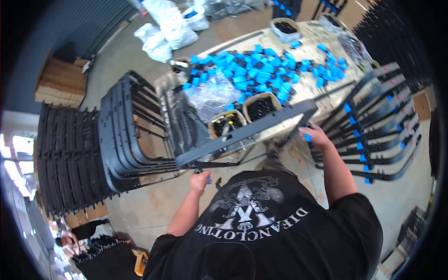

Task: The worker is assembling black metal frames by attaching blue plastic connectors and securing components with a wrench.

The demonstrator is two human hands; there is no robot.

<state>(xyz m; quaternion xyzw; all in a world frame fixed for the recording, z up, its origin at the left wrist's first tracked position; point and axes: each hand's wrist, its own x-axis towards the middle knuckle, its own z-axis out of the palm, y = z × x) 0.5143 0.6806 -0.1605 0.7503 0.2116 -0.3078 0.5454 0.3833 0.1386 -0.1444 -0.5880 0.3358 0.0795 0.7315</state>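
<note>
A long dark grey frame (252, 131) with bent ends spans the space before me, tilted up toward the right. My left hand (200, 182) is closed around its lower left end, and a bit of blue shows beside the fingers. At the other end, my right hand (318, 137) grips the frame's right leg, with a small blue piece (307, 137) at the fingers. Just beyond the bar, two beige bins hold black parts; a yellow-handled tool (228, 122) lies in the nearer one.
A pile of blue and black pieces (261, 70) covers much of the table (322, 100), beside a clear plastic bag (212, 95). Similar frames (126, 135) are stacked at left; others with blue pieces (373, 135) stand at right. White sacks (175, 30) sit behind. Another person (70, 242) is at lower left.
</note>
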